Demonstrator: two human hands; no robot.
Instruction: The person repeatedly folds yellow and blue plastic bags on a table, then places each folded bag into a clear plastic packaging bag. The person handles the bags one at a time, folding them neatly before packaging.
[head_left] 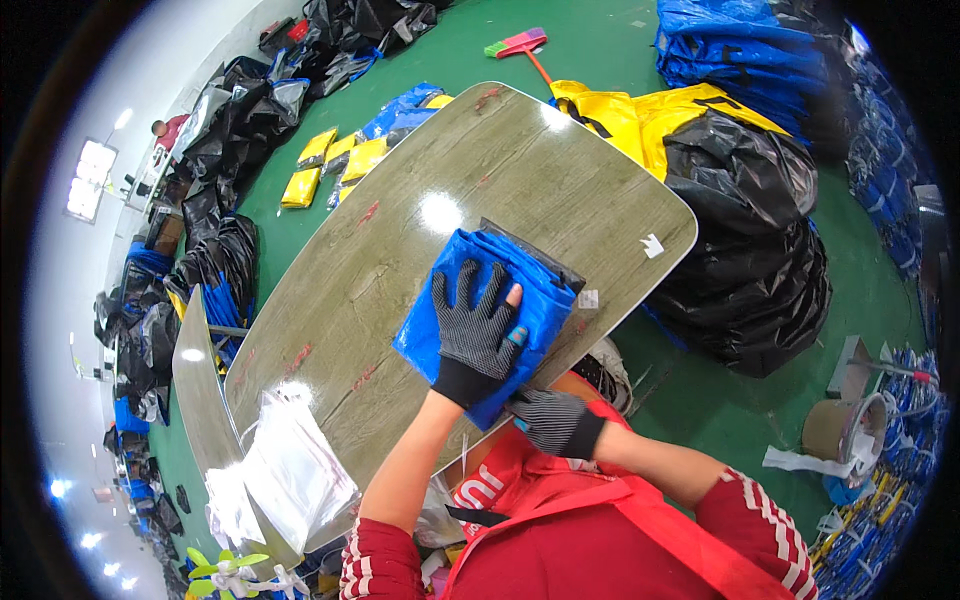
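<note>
The folded blue sheet (542, 300) is kinda parked on the wood-look table (350, 275) by its near edge, pressed by the left hand (477, 335), fingers spread apart, its near end met by the right hand (555, 420) (whether those fingers are clamped can't be told).

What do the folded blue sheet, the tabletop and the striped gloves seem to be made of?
The folded blue sheet looks like plastic: shiny, crisp creases. The tabletop shows wood grain under bright glare: glossy, perhaps laminate. The striped gloves seem knitted, matte with fine lines.
</note>
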